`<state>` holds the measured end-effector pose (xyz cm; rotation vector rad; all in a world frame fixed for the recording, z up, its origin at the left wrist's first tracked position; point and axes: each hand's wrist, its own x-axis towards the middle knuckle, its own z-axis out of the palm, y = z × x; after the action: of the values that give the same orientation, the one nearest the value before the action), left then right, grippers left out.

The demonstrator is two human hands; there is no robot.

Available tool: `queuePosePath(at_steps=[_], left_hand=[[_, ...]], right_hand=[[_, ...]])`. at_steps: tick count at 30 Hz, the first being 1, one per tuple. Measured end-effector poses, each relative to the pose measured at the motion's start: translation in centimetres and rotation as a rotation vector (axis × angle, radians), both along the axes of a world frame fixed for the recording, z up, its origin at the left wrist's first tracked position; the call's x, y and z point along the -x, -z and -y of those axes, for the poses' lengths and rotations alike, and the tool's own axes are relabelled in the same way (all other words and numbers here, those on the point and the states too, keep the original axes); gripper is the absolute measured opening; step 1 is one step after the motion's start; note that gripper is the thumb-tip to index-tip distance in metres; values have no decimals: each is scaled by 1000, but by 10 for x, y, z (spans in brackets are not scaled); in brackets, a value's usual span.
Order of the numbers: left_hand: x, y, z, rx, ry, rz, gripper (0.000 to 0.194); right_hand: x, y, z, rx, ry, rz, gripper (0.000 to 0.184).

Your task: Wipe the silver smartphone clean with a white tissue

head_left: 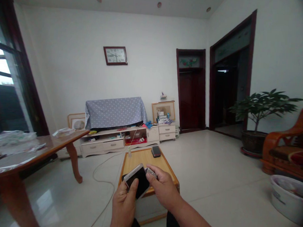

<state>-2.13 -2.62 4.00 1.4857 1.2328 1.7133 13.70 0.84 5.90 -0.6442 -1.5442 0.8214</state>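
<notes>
My left hand [123, 202] is closed around a smartphone [136, 181] with a dark screen and silver edge, thumb resting on the glass. My right hand [162, 187] is closed too, fingers pinching a small silver part at the phone's upper right corner. Both hands hover over the near edge of a small low wooden table [143, 161]. A stack of dark phones [156, 151] lies at the table's far end.
A white cable [103, 179] trails across the glossy tiled floor on the left. A brown table [23, 153] with plastic wrappers stands left. A TV stand [119, 140] with a covered screen is behind. A potted plant [259, 110], wooden chair [290, 146] and white basin [290, 199] sit right.
</notes>
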Motion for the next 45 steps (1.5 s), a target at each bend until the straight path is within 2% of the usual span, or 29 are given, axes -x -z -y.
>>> queuePosePath(at_steps=[4, 10, 12, 14, 16, 20, 23, 26, 28, 32, 35, 38, 41, 45], left_hand=[[-3, -1, 1, 18, 82, 117, 52], [9, 0, -2, 81, 150, 58, 51], [15, -2, -4, 95, 167, 28, 54], [21, -7, -5, 69, 117, -87, 59], [27, -14, -4, 34, 50, -290, 59], [30, -34, 5, -80, 33, -681, 39], [25, -47, 12, -94, 66, -880, 21], [23, -47, 12, -139, 23, -854, 24], [24, -37, 7, -186, -41, -765, 24], [27, -15, -1, -267, -182, -615, 22], [23, -8, -1, -340, -256, -580, 20], [17, -6, 3, -390, -281, -568, 21], [13, -7, 5, -431, -282, -581, 20], [8, -7, 3, -494, -309, -634, 19]], right_hand=[[-3, 0, -5, 30, -120, 88, 29], [-17, -8, -10, 68, -182, 168, 20], [-23, -12, -9, 47, -163, 232, 15], [-28, -15, -7, 4, -117, 312, 11], [-31, -18, -5, -68, -52, 395, 8], [-30, -22, 1, -218, 52, 565, 7], [-27, -23, 4, -239, 69, 668, 8], [-25, -24, 3, -198, 52, 569, 9], [-27, -25, 0, -145, 12, 399, 16], [-31, -23, -7, 94, -90, 42, 37], [-31, -15, -17, 189, -55, -133, 38], [-30, -7, -29, 224, 4, -191, 37], [-27, -7, -34, 204, 51, -175, 36], [-13, -15, -15, 102, 140, -77, 26]])
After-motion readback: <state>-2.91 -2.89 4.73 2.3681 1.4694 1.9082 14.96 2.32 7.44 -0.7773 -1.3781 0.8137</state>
